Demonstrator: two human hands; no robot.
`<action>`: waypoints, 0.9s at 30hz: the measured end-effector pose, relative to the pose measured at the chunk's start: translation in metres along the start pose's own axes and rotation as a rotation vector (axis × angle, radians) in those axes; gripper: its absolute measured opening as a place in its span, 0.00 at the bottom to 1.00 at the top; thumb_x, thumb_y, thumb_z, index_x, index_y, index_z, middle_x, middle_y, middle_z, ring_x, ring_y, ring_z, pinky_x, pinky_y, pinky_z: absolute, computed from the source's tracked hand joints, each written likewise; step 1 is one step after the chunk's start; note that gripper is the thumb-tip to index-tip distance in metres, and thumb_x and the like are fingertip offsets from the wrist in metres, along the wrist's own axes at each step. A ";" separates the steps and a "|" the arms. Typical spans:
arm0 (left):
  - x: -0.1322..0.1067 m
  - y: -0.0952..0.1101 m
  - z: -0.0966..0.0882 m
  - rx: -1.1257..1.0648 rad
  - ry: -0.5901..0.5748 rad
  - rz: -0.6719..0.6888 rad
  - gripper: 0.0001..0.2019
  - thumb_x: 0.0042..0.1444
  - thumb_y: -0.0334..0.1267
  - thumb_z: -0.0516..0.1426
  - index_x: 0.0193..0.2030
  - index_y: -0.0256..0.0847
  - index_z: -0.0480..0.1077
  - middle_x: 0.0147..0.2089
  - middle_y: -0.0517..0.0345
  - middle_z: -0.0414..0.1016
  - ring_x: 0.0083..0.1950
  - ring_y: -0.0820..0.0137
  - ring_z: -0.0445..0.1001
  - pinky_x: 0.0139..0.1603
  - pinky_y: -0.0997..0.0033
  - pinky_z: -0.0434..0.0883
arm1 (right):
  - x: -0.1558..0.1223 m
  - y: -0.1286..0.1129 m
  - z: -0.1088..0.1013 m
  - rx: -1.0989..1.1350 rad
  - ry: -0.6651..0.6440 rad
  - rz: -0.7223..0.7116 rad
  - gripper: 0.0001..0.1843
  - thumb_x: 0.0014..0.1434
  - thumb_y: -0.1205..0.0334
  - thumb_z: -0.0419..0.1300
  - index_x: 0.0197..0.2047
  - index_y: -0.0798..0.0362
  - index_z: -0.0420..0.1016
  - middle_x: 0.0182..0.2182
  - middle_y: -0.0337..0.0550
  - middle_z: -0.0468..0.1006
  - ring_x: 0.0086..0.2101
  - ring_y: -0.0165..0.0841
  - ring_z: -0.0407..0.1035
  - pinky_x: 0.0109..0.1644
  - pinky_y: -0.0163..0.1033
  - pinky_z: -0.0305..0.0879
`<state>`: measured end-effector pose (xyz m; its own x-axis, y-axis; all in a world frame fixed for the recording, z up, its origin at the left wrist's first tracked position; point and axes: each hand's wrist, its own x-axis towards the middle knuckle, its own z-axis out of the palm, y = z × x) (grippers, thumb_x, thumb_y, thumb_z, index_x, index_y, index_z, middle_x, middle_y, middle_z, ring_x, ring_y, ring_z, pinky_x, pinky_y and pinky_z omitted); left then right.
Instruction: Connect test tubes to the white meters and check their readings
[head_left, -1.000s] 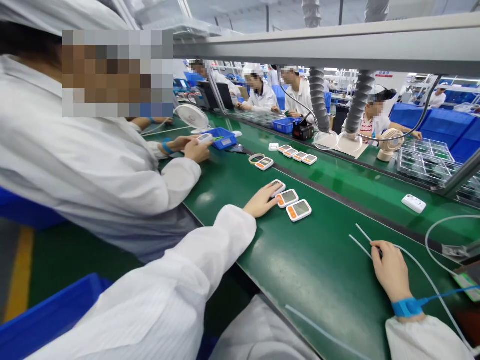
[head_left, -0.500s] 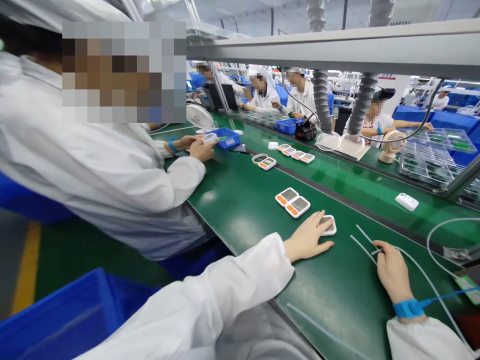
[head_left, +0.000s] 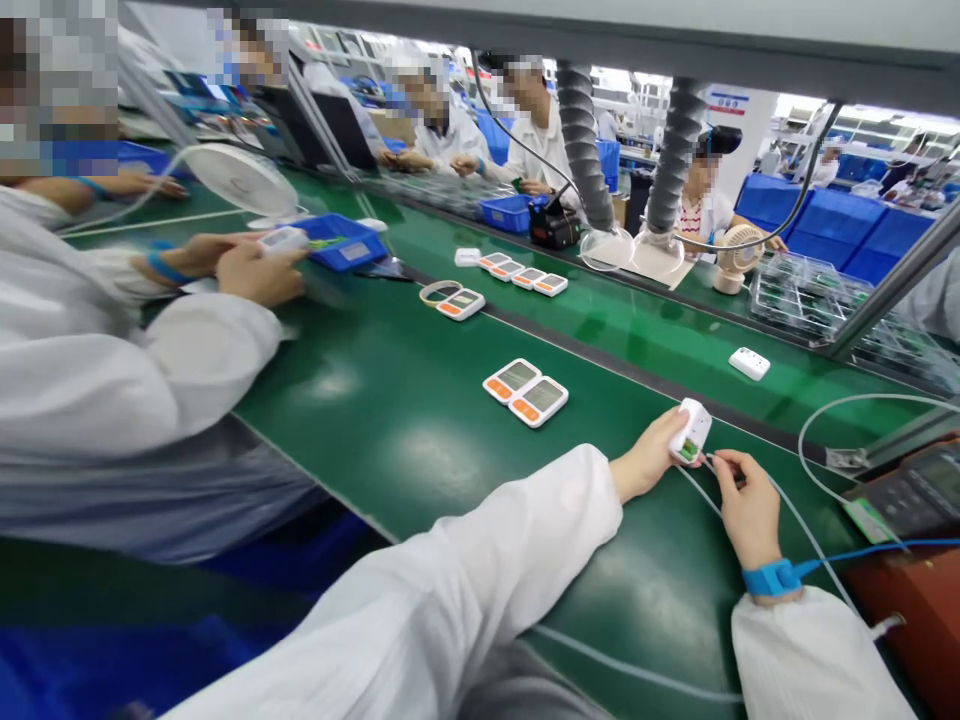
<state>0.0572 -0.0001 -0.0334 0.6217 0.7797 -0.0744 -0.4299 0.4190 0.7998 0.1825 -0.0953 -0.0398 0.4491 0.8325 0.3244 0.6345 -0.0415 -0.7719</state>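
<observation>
Off belt (head_left: pixel 420 420) now: device (head_left: pixel 691 432) in left hand (head_left: pixel 649 462)

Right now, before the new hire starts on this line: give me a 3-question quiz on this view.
1. True or false: the left hand holds a white device tipped up on edge above the green belt.
2. Pick one: how many orange-buttoned devices lie side by side on the belt nearest that hand? A one, B two, C four.
3. Short answer: what does the right hand, the one with the blue wrist strap, pinch next to the white device?

Key
1. True.
2. B.
3. A thin white wire.
</observation>
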 end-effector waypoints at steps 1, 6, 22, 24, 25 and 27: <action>-0.002 0.001 -0.003 -0.003 0.001 -0.019 0.29 0.55 0.57 0.59 0.54 0.37 0.64 0.39 0.52 0.72 0.30 0.70 0.74 0.30 0.70 0.72 | -0.001 -0.002 0.000 0.008 0.012 0.002 0.23 0.63 0.42 0.53 0.40 0.54 0.77 0.35 0.47 0.79 0.33 0.38 0.71 0.38 0.41 0.67; -0.015 0.010 -0.005 0.146 -0.086 -0.011 0.30 0.55 0.58 0.59 0.56 0.37 0.66 0.45 0.50 0.72 0.34 0.71 0.72 0.33 0.69 0.71 | -0.006 -0.013 0.000 0.068 0.071 -0.057 0.21 0.65 0.43 0.54 0.40 0.54 0.76 0.34 0.47 0.77 0.31 0.37 0.69 0.36 0.40 0.66; -0.028 0.018 0.007 0.300 -0.130 0.018 0.30 0.59 0.57 0.56 0.61 0.39 0.64 0.49 0.49 0.69 0.34 0.74 0.69 0.38 0.68 0.69 | -0.010 -0.022 -0.002 0.045 0.050 -0.112 0.19 0.68 0.46 0.51 0.39 0.53 0.73 0.35 0.46 0.76 0.32 0.36 0.69 0.36 0.39 0.65; -0.028 0.017 0.007 0.296 -0.133 0.017 0.30 0.59 0.56 0.56 0.61 0.40 0.64 0.49 0.50 0.69 0.33 0.74 0.69 0.38 0.68 0.69 | -0.010 -0.022 -0.002 0.054 0.048 -0.115 0.19 0.68 0.47 0.51 0.39 0.53 0.72 0.35 0.46 0.76 0.33 0.37 0.69 0.36 0.39 0.65; -0.028 0.017 0.007 0.294 -0.136 0.017 0.29 0.59 0.56 0.56 0.61 0.40 0.64 0.49 0.50 0.69 0.33 0.74 0.69 0.39 0.68 0.69 | -0.010 -0.022 -0.002 0.055 0.045 -0.115 0.19 0.68 0.47 0.51 0.39 0.53 0.72 0.35 0.46 0.76 0.33 0.37 0.69 0.36 0.39 0.65; -0.028 0.018 0.007 0.298 -0.140 0.018 0.29 0.59 0.56 0.56 0.61 0.40 0.64 0.48 0.50 0.70 0.34 0.74 0.69 0.39 0.68 0.69 | -0.010 -0.022 -0.003 0.059 0.038 -0.106 0.19 0.68 0.46 0.51 0.39 0.53 0.72 0.35 0.47 0.76 0.33 0.37 0.70 0.37 0.40 0.65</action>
<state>0.0367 -0.0180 -0.0131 0.7086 0.7055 0.0079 -0.2439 0.2345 0.9410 0.1656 -0.1042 -0.0248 0.4052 0.8092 0.4255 0.6419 0.0796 -0.7627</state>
